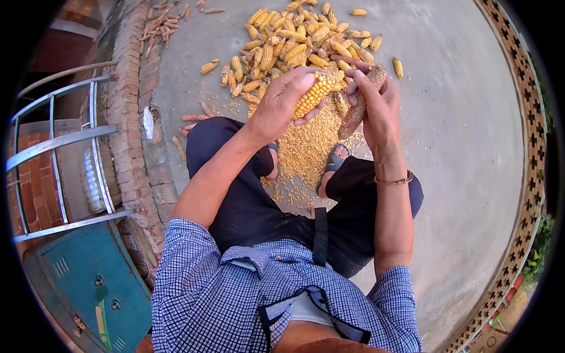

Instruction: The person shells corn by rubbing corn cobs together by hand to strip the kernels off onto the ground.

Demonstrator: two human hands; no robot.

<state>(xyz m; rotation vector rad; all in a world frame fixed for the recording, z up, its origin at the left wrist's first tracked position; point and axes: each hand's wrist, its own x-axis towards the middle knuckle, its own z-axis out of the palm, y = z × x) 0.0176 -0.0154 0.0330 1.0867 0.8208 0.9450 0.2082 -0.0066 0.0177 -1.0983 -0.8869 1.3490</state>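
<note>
My left hand (282, 103) is closed round an ear of corn (316, 93) whose yellow kernels face up and to the right. In my right hand (379, 106) is a bare, brownish corncob (353, 117), held at a slant with its lower end pointing down. The ear and the cob are close to each other but appear apart. Below both hands, loose kernels (306, 147) lie heaped on the ground between my feet. Just beyond the hands is a pile of unshelled corn ears (288, 44).
Stripped cobs (162, 26) lie at the upper left, with a few more (194, 120) by my left knee. A brick edge (126, 117), a metal railing (59, 141) and a teal metal cabinet (94, 288) stand on the left. A patterned low wall (529, 147) curves along the right.
</note>
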